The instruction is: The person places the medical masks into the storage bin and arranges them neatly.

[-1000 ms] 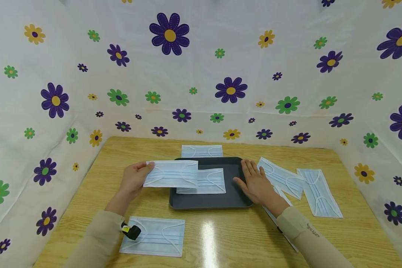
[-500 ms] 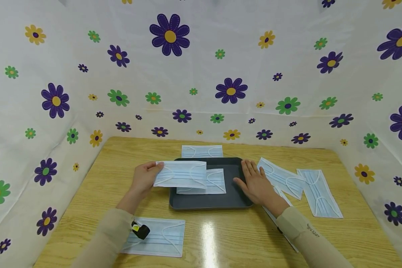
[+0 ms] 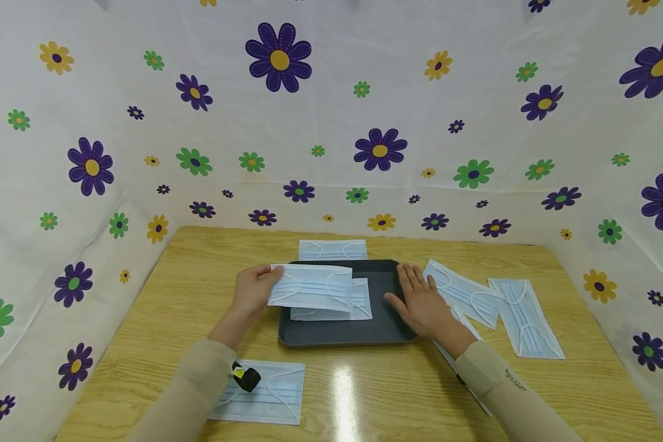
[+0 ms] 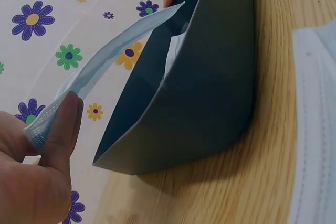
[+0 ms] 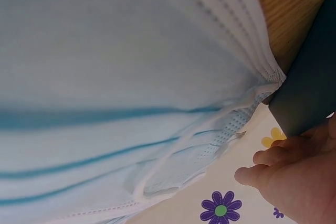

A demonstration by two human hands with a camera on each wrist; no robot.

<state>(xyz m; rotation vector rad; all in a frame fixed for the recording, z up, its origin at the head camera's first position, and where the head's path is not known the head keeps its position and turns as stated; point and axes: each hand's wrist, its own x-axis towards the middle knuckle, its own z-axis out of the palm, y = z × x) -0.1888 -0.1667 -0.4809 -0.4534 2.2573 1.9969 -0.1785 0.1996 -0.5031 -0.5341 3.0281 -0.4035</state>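
Observation:
A pale blue face mask (image 3: 311, 287) is pinched at its left end between the thumb and fingers of my left hand (image 3: 252, 293). The left wrist view has this mask (image 4: 107, 45) edge-on, held above the rim of a dark grey tray (image 4: 210, 77). Below it, a second face mask (image 3: 361, 301) lies flat in the tray (image 3: 383, 325), partly covered by the held one. My right hand (image 3: 424, 305) rests with straight fingers on the tray's right edge. In the right wrist view, a mask (image 5: 94, 77) looms close, beside the right hand (image 5: 299, 174).
One mask (image 3: 333, 248) lies behind the tray, another (image 3: 276, 393) in front at left under the left wrist. To the right lie two overlapping masks, one angled (image 3: 466, 291) and one nearer the edge (image 3: 526, 319). A further mask (image 3: 477, 393) is mostly hidden by the right forearm.
My left hand has moved to the right, carrying the face mask further over the tray and the mask lying in it. The right hand has stayed on the tray's edge.

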